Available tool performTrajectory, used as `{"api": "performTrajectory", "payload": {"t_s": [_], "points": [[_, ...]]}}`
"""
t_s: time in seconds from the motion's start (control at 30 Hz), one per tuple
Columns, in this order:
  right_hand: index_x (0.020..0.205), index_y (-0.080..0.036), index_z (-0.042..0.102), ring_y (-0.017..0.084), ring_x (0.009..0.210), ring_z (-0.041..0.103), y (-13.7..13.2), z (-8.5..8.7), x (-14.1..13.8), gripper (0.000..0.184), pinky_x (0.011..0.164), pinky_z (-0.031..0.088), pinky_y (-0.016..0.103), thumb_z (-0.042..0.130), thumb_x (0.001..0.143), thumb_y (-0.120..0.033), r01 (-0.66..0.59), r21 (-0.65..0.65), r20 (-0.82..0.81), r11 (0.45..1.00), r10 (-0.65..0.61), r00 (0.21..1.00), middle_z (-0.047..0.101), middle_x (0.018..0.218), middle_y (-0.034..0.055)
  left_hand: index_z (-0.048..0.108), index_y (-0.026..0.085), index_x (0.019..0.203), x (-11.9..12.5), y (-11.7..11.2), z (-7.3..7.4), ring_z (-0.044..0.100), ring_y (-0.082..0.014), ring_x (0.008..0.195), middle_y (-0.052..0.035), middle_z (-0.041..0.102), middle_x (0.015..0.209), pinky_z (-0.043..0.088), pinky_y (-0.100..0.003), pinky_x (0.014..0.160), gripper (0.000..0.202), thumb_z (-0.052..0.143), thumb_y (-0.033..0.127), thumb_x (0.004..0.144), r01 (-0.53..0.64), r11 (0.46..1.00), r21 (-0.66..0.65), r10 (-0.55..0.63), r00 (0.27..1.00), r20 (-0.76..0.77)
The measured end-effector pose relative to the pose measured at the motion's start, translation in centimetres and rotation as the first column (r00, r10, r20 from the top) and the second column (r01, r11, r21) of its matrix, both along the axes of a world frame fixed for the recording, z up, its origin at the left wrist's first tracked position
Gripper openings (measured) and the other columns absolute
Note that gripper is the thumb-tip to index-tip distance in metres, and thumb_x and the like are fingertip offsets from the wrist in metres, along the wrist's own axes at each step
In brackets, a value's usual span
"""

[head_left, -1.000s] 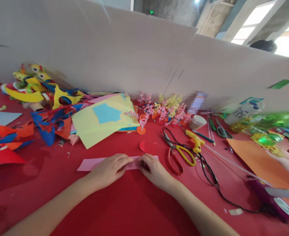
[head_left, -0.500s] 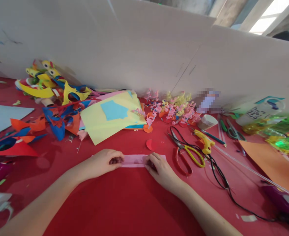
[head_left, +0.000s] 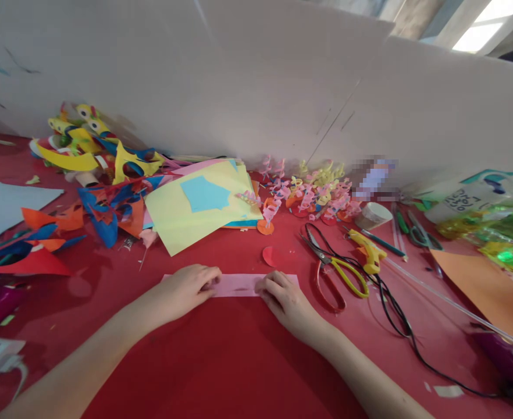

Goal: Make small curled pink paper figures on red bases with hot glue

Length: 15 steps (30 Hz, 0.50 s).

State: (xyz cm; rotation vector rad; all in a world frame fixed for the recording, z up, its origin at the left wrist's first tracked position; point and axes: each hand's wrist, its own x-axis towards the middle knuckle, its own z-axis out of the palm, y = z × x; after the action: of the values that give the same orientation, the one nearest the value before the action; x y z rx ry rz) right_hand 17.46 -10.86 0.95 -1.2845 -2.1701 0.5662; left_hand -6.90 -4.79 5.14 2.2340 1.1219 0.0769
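Observation:
A pink paper strip point(head_left: 238, 285) lies lengthwise across the red table in front of me. Near its left end, my left hand point(head_left: 191, 289) has its thumb and fingers curled together on the paper. My right hand point(head_left: 285, 299) pinches the lower edge toward the other end, fingertips bent inward. Between the two hands the middle of the strip shows, while parts of both ends are covered. A small red paper disc point(head_left: 270, 256) rests just beyond the strip, close to my right hand.
Scissors point(head_left: 324, 259) with red and yellow handles lie right of my hand, beside a yellow glue gun point(head_left: 372, 256) and its black cord. Yellow paper point(head_left: 169, 224) lies behind, near curled pink pieces point(head_left: 309, 198). Orange paper point(head_left: 478, 285) is at right; cut felt-like shapes point(head_left: 103, 209) pile left.
A lengthwise fold line seen earlier on the strip now looks flattened. Both hands stay at nearly the same places with slightly changed fingers. The view has shifted a little.

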Motion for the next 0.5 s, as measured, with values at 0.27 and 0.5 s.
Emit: {"api": "performTrajectory", "payload": {"t_s": [0.27, 0.5], "points": [[0.123, -0.043, 0.051, 0.017, 0.085, 0.051, -0.42, -0.70, 0.13, 0.057, 0.076, 0.044, 0.030, 0.046, 0.084, -0.002, -0.107, 0.092, 0.281, 0.990, 0.077, 0.957, 0.053, 0.094, 0.0023, 0.057, 0.020, 0.086, -0.16, 0.37, -0.08, 0.057, -0.0170, 0.071, -0.0032, 0.061, 0.079, 0.039, -0.026, 0.063, 0.014, 0.045, 0.027, 0.084, 0.043, 0.999, -0.022, -0.043, 0.999, 0.023], [0.121, -0.040, 0.054, 0.020, 0.086, 0.051, -0.62, 0.24, 0.13, 0.054, 0.073, 0.040, 0.033, 0.049, 0.082, -0.003, -0.087, 0.067, 0.344, 0.994, 0.059, 0.937, 0.056, 0.094, 0.0046, 0.055, 0.019, 0.083, -0.11, 0.67, -0.05, 0.053, -0.0149, 0.065, -0.0006, 0.058, 0.073, 0.035, -0.024, 0.059, 0.010, 0.046, 0.021, 0.083, 0.071, 0.997, -0.040, -0.069, 0.997, 0.040]]}}
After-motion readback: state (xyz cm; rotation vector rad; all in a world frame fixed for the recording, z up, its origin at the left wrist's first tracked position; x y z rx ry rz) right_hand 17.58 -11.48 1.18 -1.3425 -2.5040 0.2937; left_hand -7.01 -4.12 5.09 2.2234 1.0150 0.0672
